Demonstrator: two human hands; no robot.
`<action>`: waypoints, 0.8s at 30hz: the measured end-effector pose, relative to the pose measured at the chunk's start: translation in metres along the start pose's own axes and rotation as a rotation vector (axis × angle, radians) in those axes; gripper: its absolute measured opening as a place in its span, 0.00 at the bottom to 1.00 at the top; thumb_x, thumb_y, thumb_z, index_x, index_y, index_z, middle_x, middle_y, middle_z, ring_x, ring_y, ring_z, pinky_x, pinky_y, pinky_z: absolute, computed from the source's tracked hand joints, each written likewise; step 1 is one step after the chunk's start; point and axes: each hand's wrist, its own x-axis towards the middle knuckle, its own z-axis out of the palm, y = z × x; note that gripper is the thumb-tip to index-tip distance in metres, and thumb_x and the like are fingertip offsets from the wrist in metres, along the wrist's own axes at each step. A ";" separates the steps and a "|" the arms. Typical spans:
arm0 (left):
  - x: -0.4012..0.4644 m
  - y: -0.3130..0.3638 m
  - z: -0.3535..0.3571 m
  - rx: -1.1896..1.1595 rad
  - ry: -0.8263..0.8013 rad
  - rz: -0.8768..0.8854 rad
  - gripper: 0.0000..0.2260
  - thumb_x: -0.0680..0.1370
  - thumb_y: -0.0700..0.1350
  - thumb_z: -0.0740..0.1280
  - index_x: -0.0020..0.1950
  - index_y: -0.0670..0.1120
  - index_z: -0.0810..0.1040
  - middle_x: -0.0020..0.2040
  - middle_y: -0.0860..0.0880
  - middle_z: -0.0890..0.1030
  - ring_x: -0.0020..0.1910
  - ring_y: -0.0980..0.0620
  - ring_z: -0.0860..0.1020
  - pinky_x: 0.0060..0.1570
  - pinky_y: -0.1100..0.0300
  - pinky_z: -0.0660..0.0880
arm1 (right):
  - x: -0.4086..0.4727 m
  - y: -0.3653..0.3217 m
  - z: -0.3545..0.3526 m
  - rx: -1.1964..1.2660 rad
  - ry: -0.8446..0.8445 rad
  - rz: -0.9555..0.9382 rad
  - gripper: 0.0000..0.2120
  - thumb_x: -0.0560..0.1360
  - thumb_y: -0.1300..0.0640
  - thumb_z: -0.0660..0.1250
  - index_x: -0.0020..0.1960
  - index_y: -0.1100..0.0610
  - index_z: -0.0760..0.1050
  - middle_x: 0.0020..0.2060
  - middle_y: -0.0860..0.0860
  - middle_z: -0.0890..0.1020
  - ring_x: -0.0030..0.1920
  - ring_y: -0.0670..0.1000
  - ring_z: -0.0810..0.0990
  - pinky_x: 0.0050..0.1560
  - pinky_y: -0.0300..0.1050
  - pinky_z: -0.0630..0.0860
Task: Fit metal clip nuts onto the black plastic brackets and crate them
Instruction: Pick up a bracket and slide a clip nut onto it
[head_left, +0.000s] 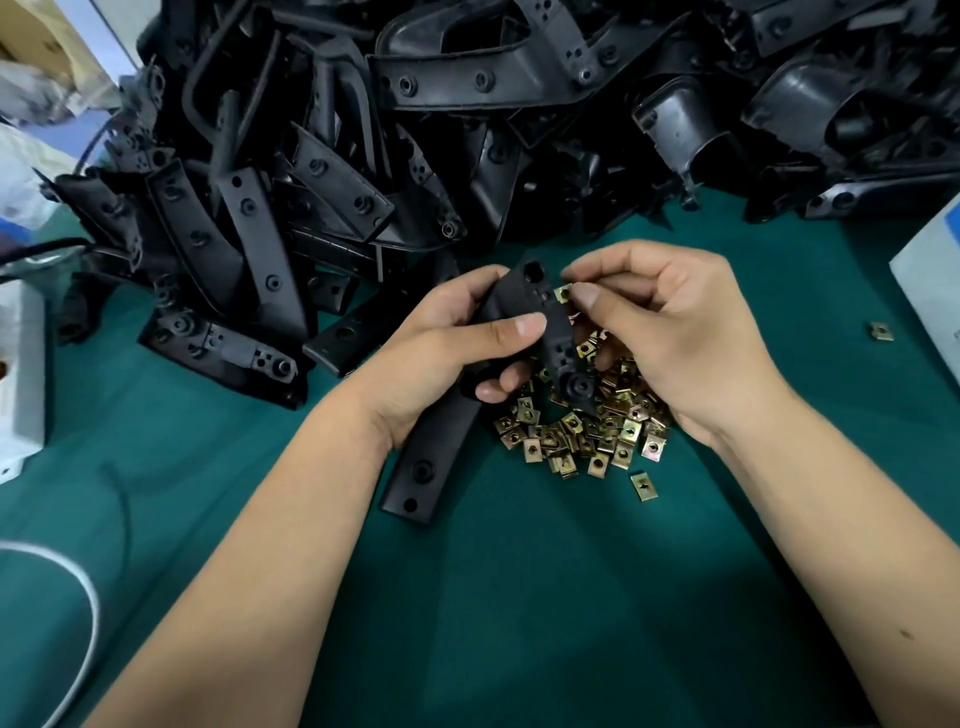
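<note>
Here, your left hand grips one black plastic bracket; your right hand pinches one brass-coloured metal clip nut against it; loose clip nuts, too many to count, lie beneath.

Two bare hands are in view, the left hand and the right hand. One black bracket is held between them, with one clip nut at its edge. Dozens more brackets form a heap behind, too many to count, and a pile of clip nuts holds several dozen, with two loose nuts apart.

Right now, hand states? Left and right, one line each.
Left hand: closed around a black plastic bracket, holding it up.
Right hand: thumb and fingers pinching a metal clip nut at the bracket's edge.
</note>
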 end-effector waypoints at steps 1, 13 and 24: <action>0.000 0.000 0.000 0.001 0.000 -0.002 0.21 0.78 0.38 0.66 0.67 0.28 0.66 0.45 0.40 0.73 0.31 0.51 0.71 0.26 0.63 0.64 | 0.000 0.000 0.000 0.007 -0.005 0.000 0.03 0.79 0.63 0.72 0.51 0.57 0.83 0.39 0.54 0.88 0.32 0.46 0.82 0.30 0.39 0.77; 0.001 -0.001 -0.003 0.033 -0.030 -0.004 0.19 0.79 0.38 0.67 0.63 0.28 0.68 0.48 0.37 0.72 0.30 0.51 0.71 0.26 0.64 0.65 | -0.002 -0.005 0.000 0.196 -0.015 0.036 0.03 0.77 0.66 0.73 0.49 0.59 0.84 0.39 0.55 0.87 0.35 0.50 0.83 0.31 0.38 0.75; 0.000 -0.003 -0.009 0.096 -0.090 0.002 0.19 0.79 0.38 0.67 0.65 0.30 0.68 0.51 0.35 0.73 0.29 0.53 0.70 0.25 0.64 0.64 | -0.004 -0.002 0.006 0.161 -0.013 0.067 0.05 0.76 0.65 0.75 0.44 0.56 0.85 0.36 0.54 0.86 0.34 0.49 0.83 0.31 0.38 0.75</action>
